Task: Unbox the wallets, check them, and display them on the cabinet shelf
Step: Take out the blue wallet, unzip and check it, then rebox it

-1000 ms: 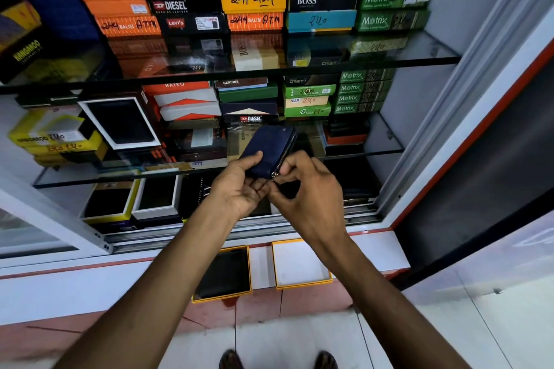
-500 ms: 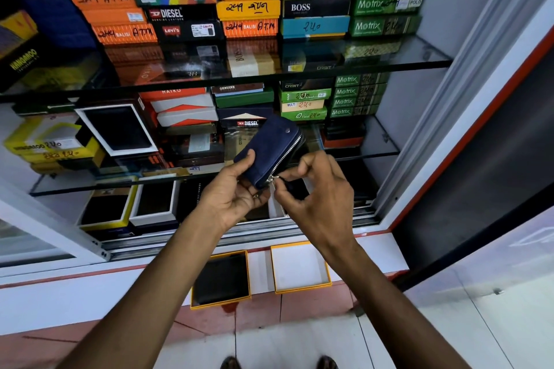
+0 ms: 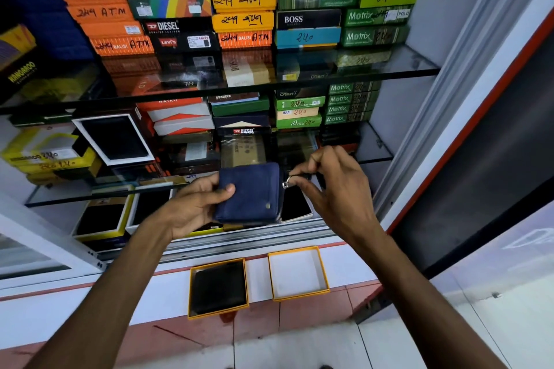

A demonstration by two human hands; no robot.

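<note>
A dark blue zip wallet point(image 3: 251, 192) is held flat in front of the lowest glass shelf point(image 3: 75, 198) of the cabinet. My left hand point(image 3: 195, 207) grips its left edge, thumb on top. My right hand point(image 3: 332, 186) pinches the metal zip pull point(image 3: 286, 183) at the wallet's right edge. On the white ledge below lie two yellow-rimmed box halves: one point(image 3: 218, 289) holds a black wallet, the other point(image 3: 298, 272) shows a bare white inside.
Stacked wallet boxes fill the upper shelves point(image 3: 389, 72). Open boxes with black wallets point(image 3: 115, 138) stand at the left and on the cabinet floor. The sliding-door track point(image 3: 239, 240) runs along the cabinet's front. A white and red door frame point(image 3: 467, 117) rises at the right.
The wallet has turned from tilted upright to flat, face up. My right hand has moved right along its edge with the zip pull. The view has dropped and come closer.
</note>
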